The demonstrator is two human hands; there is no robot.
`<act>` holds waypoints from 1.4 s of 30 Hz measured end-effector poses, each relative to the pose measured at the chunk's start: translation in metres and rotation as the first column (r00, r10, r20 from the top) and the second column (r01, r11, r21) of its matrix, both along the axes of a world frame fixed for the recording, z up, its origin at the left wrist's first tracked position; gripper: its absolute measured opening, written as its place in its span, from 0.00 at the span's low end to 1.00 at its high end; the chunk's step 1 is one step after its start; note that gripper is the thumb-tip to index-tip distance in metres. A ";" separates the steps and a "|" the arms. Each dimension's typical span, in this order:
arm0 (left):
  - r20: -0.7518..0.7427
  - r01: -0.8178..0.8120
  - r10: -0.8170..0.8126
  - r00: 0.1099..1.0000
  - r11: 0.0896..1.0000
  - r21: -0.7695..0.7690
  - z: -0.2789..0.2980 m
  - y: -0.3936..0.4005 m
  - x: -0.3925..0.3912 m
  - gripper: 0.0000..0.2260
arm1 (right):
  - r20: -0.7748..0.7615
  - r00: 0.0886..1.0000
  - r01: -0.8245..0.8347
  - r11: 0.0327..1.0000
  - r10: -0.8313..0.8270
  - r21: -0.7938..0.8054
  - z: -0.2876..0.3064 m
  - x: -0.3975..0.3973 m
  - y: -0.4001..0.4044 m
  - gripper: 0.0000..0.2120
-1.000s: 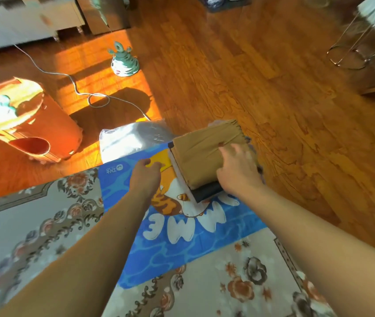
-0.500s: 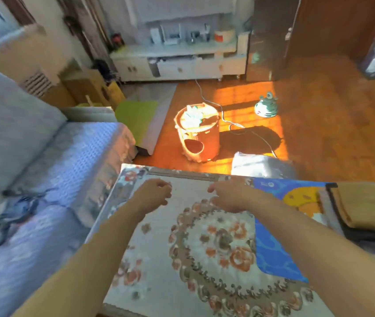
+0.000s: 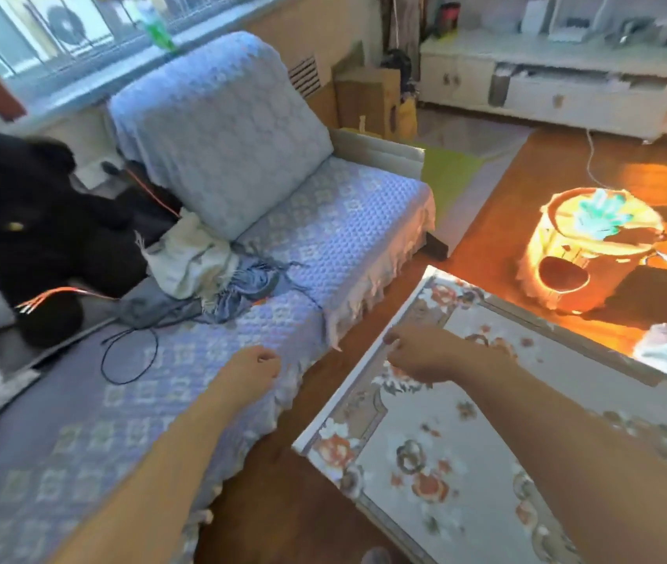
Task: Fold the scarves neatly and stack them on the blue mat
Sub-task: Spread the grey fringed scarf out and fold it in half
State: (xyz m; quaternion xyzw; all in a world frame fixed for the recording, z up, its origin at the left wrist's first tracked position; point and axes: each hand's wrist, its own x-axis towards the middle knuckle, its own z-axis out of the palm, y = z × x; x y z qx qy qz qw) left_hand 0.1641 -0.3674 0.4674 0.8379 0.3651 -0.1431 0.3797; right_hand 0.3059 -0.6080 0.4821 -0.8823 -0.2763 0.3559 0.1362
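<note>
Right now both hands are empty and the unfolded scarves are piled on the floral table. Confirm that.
Not quite. Both the left hand and right hand are empty, but the head view shows the unfolded scarves piled on the sofa, not the floral table.

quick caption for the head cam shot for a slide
Both empty hands, left and right, reach toward unfolded scarves heaped on the sofa.

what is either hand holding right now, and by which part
Nothing is held. The left hand hangs loosely curled over the sofa's edge, and the right hand hovers above the table corner. The unfolded scarves lie untouched on the sofa.
</note>
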 end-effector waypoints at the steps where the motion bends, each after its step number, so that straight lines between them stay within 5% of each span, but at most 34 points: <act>1: -0.007 -0.043 0.043 0.999 0.999 -0.012 -0.002 0.009 -0.009 0.08 | 0.019 1.000 -0.022 1.000 0.022 0.002 -0.005 0.004 0.016 0.19; 6: 0.049 -0.227 0.232 0.971 0.969 -0.093 0.002 0.028 -0.053 0.05 | 0.042 0.988 -0.151 0.988 0.150 0.036 -0.023 0.011 0.095 0.15; 13: 0.037 -0.388 0.399 0.916 0.908 -0.158 -0.010 0.149 -0.076 0.06 | -0.061 0.981 -0.177 0.978 0.185 0.112 -0.043 0.012 0.245 0.22; 25: -0.207 -0.469 0.424 0.882 0.831 -0.298 -0.279 0.463 0.075 0.05 | -0.240 0.963 0.096 0.987 -0.125 -0.129 -0.240 0.078 0.526 0.20; 28: -0.092 -0.500 0.500 0.861 0.798 -0.336 -0.312 0.519 0.111 0.19 | -0.252 0.962 0.061 0.982 -0.106 -0.178 -0.276 0.088 0.577 0.21; 32: 0.055 -0.565 0.649 0.759 0.699 -0.439 -0.340 0.600 0.171 0.24 | -0.219 0.967 0.091 0.980 -0.129 -0.175 -0.294 0.101 0.618 0.19; 37: -0.056 -0.632 0.718 0.694 0.570 -0.525 -0.352 0.657 0.223 0.21 | -0.234 0.936 0.235 0.961 -0.265 -0.147 -0.290 0.119 0.622 0.19; 39: -0.043 -0.691 0.752 0.658 0.580 -0.431 -0.344 0.651 0.228 0.19 | -0.222 0.920 0.293 0.943 -0.323 -0.156 -0.284 0.125 0.616 0.19; 42: 0.175 -0.577 0.625 0.760 0.774 -0.259 -0.301 0.606 0.213 0.17 | -0.270 0.875 0.389 0.916 -0.402 -0.102 -0.274 0.125 0.612 0.23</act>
